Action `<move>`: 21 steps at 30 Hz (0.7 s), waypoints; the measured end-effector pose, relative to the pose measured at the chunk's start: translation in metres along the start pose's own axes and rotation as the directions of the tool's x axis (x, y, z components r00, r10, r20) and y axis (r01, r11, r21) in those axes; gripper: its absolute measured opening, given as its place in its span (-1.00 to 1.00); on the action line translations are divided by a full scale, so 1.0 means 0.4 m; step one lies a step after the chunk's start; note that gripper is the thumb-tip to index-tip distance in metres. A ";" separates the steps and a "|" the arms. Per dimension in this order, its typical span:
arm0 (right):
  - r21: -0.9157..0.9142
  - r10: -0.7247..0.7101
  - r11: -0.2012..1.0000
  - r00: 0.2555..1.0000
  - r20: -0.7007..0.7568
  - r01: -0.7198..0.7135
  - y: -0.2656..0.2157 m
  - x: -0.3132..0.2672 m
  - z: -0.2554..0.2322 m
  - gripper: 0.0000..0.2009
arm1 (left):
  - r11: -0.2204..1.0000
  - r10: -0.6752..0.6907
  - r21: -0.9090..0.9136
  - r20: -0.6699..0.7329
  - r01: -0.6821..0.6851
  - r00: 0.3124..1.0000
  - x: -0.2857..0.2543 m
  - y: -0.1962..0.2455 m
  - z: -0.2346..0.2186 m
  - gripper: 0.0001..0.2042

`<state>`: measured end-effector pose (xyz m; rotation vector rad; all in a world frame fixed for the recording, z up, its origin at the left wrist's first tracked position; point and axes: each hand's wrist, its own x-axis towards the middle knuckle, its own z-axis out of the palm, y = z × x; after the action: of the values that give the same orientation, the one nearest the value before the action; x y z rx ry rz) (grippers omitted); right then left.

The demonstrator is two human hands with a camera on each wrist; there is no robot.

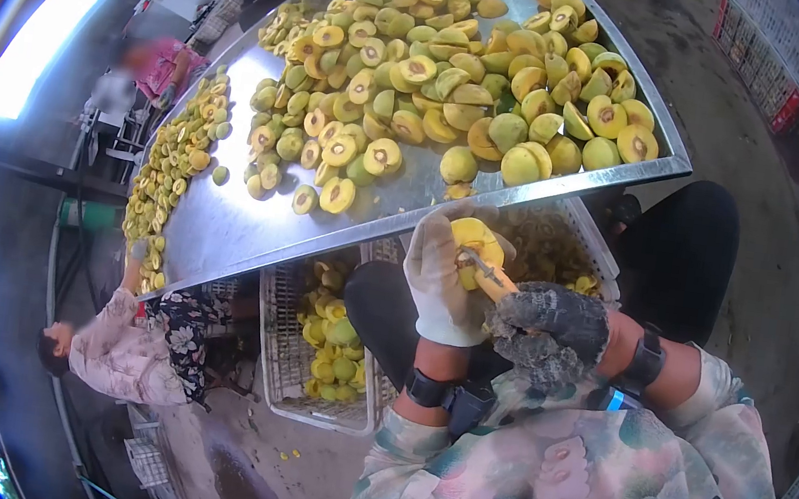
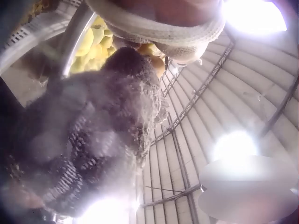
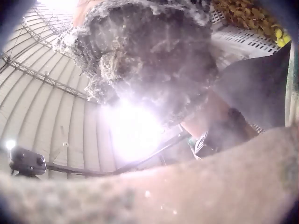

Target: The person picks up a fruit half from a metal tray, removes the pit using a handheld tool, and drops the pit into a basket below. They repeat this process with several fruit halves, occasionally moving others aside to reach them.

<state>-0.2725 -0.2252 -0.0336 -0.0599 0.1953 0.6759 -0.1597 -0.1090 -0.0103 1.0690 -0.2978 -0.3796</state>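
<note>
My left hand (image 1: 440,285), in a pale knit glove, holds a cut yellow peach (image 1: 484,235) just beyond the metal table's near edge. My right hand (image 1: 550,330) wears a dark, frayed, dirty glove and grips a small pitting tool (image 1: 496,282) by its orange-brown handle. The tool's metal tip is at the cut face of the fruit. In the left wrist view, the dark glove (image 2: 93,126) hides most of the tool and fruit. The right wrist view shows mainly the back of that glove (image 3: 154,56), its fingertips hidden.
A metal-topped table (image 1: 203,249) bears heaps of halved peaches (image 1: 393,67). Under its near edge stand a crate (image 1: 602,241) of brownish pieces and a white crate (image 1: 268,364) holding yellow-green fruit. Several people work along the far sides. Stacked crates (image 1: 778,57) stand at the right.
</note>
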 end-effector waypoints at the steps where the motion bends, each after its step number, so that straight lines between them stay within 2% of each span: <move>1: -0.005 0.001 1.000 1.000 0.000 -0.001 -0.003 0.000 0.009 -0.75 | 1.000 -0.021 0.005 -0.002 0.021 1.000 0.000 0.000 -0.006 -0.55; 2: -0.262 -0.065 0.963 0.998 -0.022 0.057 -0.008 -0.001 0.024 -0.75 | 0.999 -0.044 0.010 -0.007 0.044 0.999 -0.002 -0.001 -0.013 -0.55; 3: -0.501 -0.134 0.859 0.991 -0.026 0.103 -0.008 -0.001 0.031 -0.74 | 0.999 -0.042 0.009 -0.009 0.042 0.999 -0.003 0.000 -0.020 -0.55; 4: -0.502 -0.132 0.859 0.991 -0.028 0.100 -0.004 0.002 0.028 -0.74 | 0.996 -0.084 0.010 0.046 0.084 0.995 -0.003 0.001 -0.027 -0.55; 5: -0.315 -0.064 0.948 0.997 -0.053 0.044 0.002 0.007 0.021 -0.73 | 0.992 -0.126 0.010 0.102 0.126 0.987 -0.004 0.000 -0.033 -0.55; 6: -0.116 0.009 0.993 0.998 -0.064 -0.016 0.008 0.013 0.013 -0.73 | 0.993 -0.122 0.006 0.099 0.122 0.988 -0.005 -0.013 -0.038 -0.55; 7: -0.128 0.026 0.991 0.997 -0.067 -0.034 0.022 0.026 0.008 -0.73 | 0.987 -0.111 -0.094 0.178 0.129 0.978 -0.011 -0.025 -0.051 -0.54; 8: -0.083 -0.019 0.996 0.998 -0.065 0.014 0.040 0.033 -0.003 -0.73 | 0.971 -0.097 -0.185 0.260 0.148 0.961 -0.011 -0.033 -0.061 -0.54; 10: -0.040 -0.060 0.998 0.996 -0.064 0.058 0.037 0.048 -0.031 -0.73 | 0.916 -0.149 -0.311 0.323 0.254 0.935 0.007 -0.050 -0.088 -0.62; 11: -0.085 -0.002 0.996 0.998 0.063 0.008 0.019 0.052 -0.053 -0.74 | 0.922 0.210 0.319 0.065 -0.220 0.975 0.015 -0.063 -0.095 -0.65; 12: -0.140 0.059 0.990 0.981 0.187 -0.033 -0.008 0.054 -0.078 -0.75 | 0.962 0.136 0.260 -0.204 -0.080 0.969 0.012 -0.067 -0.104 -0.69; 13: -0.418 0.115 0.902 0.993 -0.006 -0.107 -0.053 0.053 -0.115 -0.73 | 0.993 0.068 0.118 -0.389 -0.024 0.919 0.004 -0.017 -0.107 -0.73; 14: -0.429 0.104 0.898 0.995 -0.005 -0.096 -0.067 0.057 -0.158 -0.73 | 0.987 0.111 0.152 -0.468 -0.043 0.877 -0.008 0.013 -0.130 -0.76; 15: -0.659 0.072 0.741 0.991 -0.117 -0.132 -0.067 0.059 -0.214 -0.70 | 0.970 0.174 0.238 -0.537 -0.050 0.825 -0.018 0.047 -0.166 -0.80; 16: -0.826 0.006 0.532 0.976 -0.218 -0.188 -0.060 0.063 -0.270 -0.67 | 0.933 0.258 0.356 -0.576 -0.047 0.776 -0.024 0.080 -0.214 -0.83; 17: -0.921 -0.085 0.284 0.950 -0.300 -0.265 -0.059 0.069 -0.317 -0.64 | 0.854 0.369 0.520 -0.573 -0.023 0.732 -0.021 0.106 -0.271 -0.86; 18: -0.933 -0.190 0.019 0.915 -0.355 -0.358 -0.064 0.073 -0.349 -0.61 | 0.713 0.477 0.701 -0.491 0.006 0.729 -0.005 0.102 -0.405 -0.78; 19: -0.859 -0.296 -0.238 0.876 -0.381 -0.454 -0.071 0.071 -0.363 -0.58 | -0.011 0.628 0.966 -0.193 0.257 0.754 -0.010 0.131 -0.461 -0.66; 20: -0.858 -0.292 -0.237 0.876 -0.384 -0.455 -0.074 0.061 -0.311 -0.58 | -0.417 0.682 0.796 -0.044 0.438 0.730 -0.011 0.153 -0.394 -0.54; 21: -0.865 -0.298 -0.084 0.841 -0.452 -0.495 -0.080 0.054 -0.252 -0.55 | -0.426 0.649 0.811 -0.033 0.400 0.760 0.009 0.162 -0.364 -0.51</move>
<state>-0.2522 -0.2487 -0.1370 -1.8961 0.1775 0.8237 -0.0860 0.0322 -0.0182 2.9565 -0.0626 0.9931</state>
